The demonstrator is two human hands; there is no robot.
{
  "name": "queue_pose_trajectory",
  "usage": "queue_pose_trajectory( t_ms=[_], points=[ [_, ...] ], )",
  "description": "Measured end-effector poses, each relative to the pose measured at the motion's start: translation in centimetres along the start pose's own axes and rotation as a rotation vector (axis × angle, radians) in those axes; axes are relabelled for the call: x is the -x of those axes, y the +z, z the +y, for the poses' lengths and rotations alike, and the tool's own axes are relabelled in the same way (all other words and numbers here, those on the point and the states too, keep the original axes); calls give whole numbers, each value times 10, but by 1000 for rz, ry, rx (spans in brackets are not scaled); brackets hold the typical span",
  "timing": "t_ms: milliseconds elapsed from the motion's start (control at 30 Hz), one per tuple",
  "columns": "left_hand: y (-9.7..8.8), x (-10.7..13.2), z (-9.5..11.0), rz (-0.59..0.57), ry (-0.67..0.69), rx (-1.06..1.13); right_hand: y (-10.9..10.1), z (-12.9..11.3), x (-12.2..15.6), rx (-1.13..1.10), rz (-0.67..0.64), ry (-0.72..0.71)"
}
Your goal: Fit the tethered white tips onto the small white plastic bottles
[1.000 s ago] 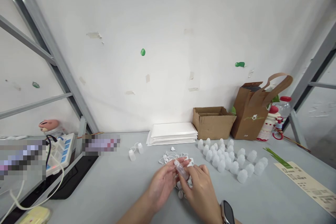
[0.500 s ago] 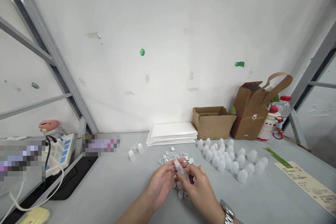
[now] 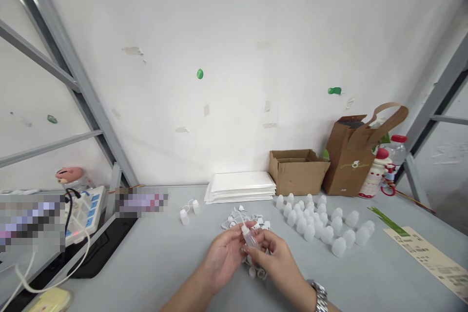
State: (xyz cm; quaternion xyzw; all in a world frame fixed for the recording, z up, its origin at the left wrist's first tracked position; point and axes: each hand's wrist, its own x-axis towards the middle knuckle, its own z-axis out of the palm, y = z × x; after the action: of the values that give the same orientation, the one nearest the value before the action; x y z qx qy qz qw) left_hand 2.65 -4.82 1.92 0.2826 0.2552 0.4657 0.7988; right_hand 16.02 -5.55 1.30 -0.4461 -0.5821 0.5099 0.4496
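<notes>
A small translucent plastic bottle (image 3: 250, 239) with a narrow neck is held slanted between my two hands, its neck pointing up and away. My right hand (image 3: 280, 259) pinches its body between thumb and fingers. Palm turned up, my left hand (image 3: 222, 257) has its fingertips closed around the neck end. Those fingers partly hide the bottle. White caps with looped straps (image 3: 237, 217) lie in a loose heap behind and beneath my hands. Two small white bottles with strapped caps (image 3: 185, 217) stand to the left.
Several translucent dome-shaped pieces (image 3: 318, 229) stand grouped on the right. White envelopes (image 3: 241, 186), an open cardboard box (image 3: 299, 175) and a brown paper bag (image 3: 347, 165) line the wall. A power strip (image 3: 86, 214) and cables are at left, a paper strip (image 3: 431, 258) at right.
The bottle has turned a little, and its neck shows more now between my fingers. My right wrist has rotated slightly. The view has shifted a little; the things on the table stay put.
</notes>
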Motion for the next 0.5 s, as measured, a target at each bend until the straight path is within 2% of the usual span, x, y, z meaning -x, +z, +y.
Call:
queue_pose_trajectory(
  t_ms=[233, 500],
  points=[
    [5, 2, 2, 22, -19, 31, 2, -3, 0, -203, -118, 68],
    [5, 0, 1, 66, 39, -14, -6, -6, -8, -218, -189, 97]
  ],
)
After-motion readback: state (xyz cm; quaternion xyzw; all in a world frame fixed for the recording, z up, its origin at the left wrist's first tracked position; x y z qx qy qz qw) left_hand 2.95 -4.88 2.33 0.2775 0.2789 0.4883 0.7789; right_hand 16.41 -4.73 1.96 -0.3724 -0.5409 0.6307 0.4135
